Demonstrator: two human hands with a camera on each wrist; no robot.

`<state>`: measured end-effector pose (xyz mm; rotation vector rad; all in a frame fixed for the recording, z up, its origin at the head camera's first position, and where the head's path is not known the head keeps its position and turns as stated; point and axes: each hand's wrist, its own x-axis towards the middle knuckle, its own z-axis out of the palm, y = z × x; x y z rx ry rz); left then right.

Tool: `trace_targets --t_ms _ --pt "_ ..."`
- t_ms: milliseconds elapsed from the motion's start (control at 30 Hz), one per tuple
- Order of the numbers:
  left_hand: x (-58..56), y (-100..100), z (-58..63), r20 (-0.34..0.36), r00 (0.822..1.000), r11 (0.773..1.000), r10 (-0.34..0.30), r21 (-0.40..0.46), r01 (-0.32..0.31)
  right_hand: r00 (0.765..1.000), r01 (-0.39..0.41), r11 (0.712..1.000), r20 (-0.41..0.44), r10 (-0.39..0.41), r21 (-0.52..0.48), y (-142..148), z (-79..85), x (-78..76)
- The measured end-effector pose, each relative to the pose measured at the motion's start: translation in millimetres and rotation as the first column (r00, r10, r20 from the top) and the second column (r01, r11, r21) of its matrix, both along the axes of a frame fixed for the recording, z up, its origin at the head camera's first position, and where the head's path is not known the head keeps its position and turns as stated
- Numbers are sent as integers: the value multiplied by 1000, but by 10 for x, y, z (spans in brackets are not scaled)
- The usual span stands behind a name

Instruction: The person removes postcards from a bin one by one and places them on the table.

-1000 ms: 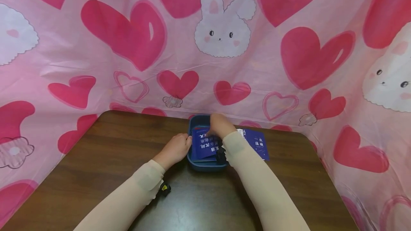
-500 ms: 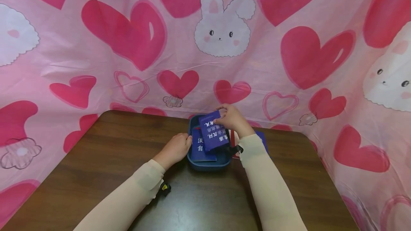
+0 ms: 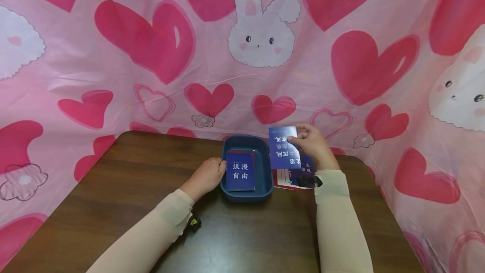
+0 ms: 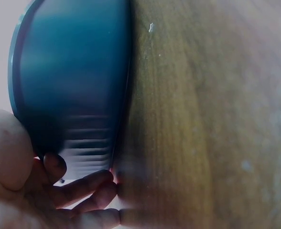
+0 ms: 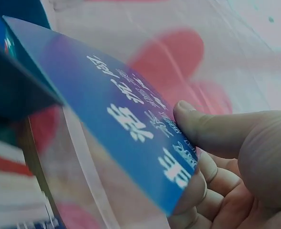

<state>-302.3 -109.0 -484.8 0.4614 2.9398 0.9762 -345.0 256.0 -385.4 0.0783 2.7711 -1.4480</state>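
Note:
A blue card with white characters is pinched between thumb and fingers of my right hand, raised over the right side of a blue plastic box. The right wrist view shows the card bending slightly, the thumb on its printed face. My left hand holds the left wall of the box; in the left wrist view its thumb is at the rim and its fingers are against the ribbed end of the box. Inside the box lies another blue card, over a red-edged one.
Right of the box, a loose pile of cards, blue, white and red, lies on the brown wooden table. Behind the table hangs a pink curtain with hearts and rabbits. Each wrist wears a small black camera.
My right hand has lifted the blue card out of the box and carried it right, over the pile, uncovering the card beneath. The left hand has stayed at the box.

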Motion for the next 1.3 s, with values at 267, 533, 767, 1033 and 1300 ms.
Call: trace_targets --t_ms 267,533,767,1033,1300 --pt "-31 -6 -39 -6 1000 1000 -9 19 9 1000 -7 1000 25 6 30 488 -118 50" --pt "-272 -79 -427 -74 997 1000 -20 -5 20 988 17 999 155 -11 -36 821 -338 93" --pt "-103 -47 -178 -50 998 1000 -24 -4 24 973 49 999 224 -47 -2 999 -543 103" --pt "24 -18 -16 -16 1000 1000 -19 10 19 947 68 997 315 -57 -24 988 -684 107" --pt "15 -18 -28 1 1000 1000 -13 29 13 949 64 987 299 -105 146 997 -804 2"
